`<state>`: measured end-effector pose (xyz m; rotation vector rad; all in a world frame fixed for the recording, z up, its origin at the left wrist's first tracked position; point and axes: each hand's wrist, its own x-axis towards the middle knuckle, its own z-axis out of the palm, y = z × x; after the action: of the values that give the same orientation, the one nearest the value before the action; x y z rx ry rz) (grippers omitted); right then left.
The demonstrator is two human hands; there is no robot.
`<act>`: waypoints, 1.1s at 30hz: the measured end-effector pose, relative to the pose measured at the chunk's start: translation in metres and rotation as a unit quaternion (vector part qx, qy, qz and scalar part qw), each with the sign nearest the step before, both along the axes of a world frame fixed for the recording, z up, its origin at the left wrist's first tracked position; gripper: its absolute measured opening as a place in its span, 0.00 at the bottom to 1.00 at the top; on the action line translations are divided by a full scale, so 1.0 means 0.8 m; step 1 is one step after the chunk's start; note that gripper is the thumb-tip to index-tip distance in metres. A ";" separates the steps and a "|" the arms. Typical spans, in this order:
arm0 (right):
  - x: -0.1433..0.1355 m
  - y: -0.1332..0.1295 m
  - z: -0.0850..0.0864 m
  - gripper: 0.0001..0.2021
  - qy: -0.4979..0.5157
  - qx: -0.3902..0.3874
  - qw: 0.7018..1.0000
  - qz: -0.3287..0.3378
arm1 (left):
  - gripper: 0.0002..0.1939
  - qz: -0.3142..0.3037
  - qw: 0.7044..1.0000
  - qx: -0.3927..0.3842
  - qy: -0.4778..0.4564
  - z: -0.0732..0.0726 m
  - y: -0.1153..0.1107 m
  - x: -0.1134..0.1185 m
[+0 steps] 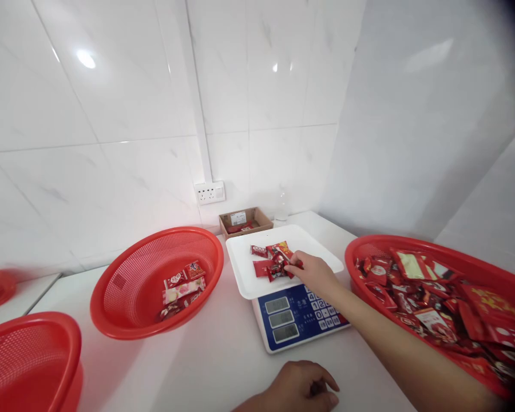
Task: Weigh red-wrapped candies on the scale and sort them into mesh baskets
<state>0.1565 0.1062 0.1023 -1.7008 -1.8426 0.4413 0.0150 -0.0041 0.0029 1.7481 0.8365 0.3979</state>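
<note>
My right hand [312,271] reaches over the white pan [242,274] of a digital scale [301,316]. Its fingers are closed on a small red-wrapped candy [299,264], partly hidden by them. Beside the fingertips lie several red candies, among them a flat red packet [261,268], a small twist-wrapped piece [258,250] and a red-and-yellow packet [282,248]. In front of the scale, my left hand [302,384] is low over the white table with nothing in it, fingers loosely bent and the thumb apart.
To the right stands a large red basket [355,257] heaped with red packets. Left of the scale, another red basket [124,274] holds several candies. A third red basket [71,355] is at the lower left. A cardboard box [246,231] and a clear bottle [281,205] stand by the wall.
</note>
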 end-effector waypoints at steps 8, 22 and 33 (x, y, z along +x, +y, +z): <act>0.005 0.003 0.006 0.12 0.046 0.039 0.997 -0.045 | 0.14 0.008 1.000 -0.001 -0.021 0.002 0.000 -0.001; 0.018 0.008 -0.006 0.16 0.045 0.083 0.994 -0.047 | 0.14 -0.006 1.000 0.006 0.003 0.003 -0.001 0.000; 0.035 -0.098 -0.046 0.19 0.195 0.130 0.961 -0.150 | 0.13 0.001 1.000 0.014 -0.025 -0.004 0.001 0.000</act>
<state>0.1849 0.0275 0.0657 -1.5486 -1.2748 0.3589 0.0150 -0.0030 -0.0006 1.7573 0.8007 0.4542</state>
